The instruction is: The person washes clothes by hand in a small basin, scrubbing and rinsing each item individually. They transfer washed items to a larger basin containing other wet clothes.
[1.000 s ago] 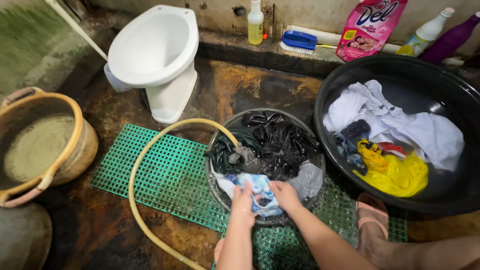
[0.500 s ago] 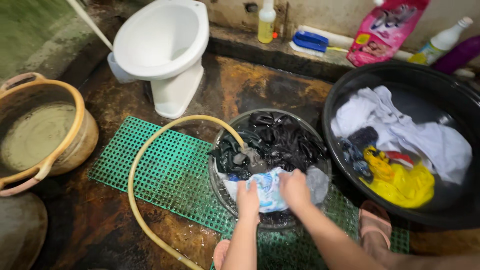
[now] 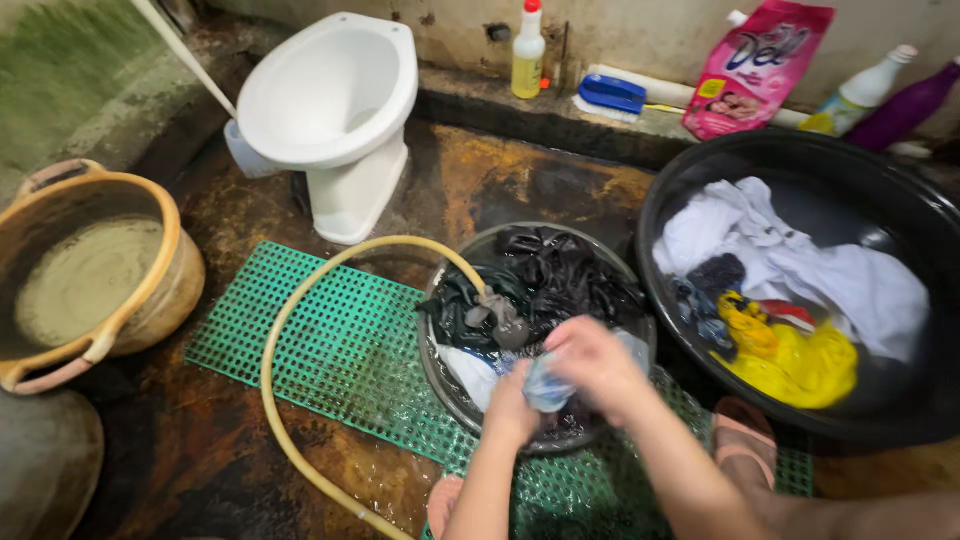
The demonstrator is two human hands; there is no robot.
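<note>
Both my hands squeeze a wet white and blue patterned cloth (image 3: 545, 385) over the near side of a small grey basin (image 3: 436, 372). My left hand (image 3: 513, 408) grips it from below. My right hand (image 3: 597, 365) is blurred and closes over the top of it. Dark wet clothes (image 3: 560, 280) fill the far half of the basin. A yellow hose (image 3: 290, 310) curves across a green plastic mat (image 3: 330, 345) and ends in the basin.
A large black tub (image 3: 700, 170) at right holds white, yellow and blue clothes. A white toilet (image 3: 330, 100) stands behind. A tan bucket (image 3: 90, 270) with murky water sits at left. Bottles, a blue brush (image 3: 612, 95) and a pink pouch (image 3: 755, 65) line the back ledge.
My hands have bunched the spread cloth into a tight wad, with my right hand moving up over my left. The camera shifted slightly.
</note>
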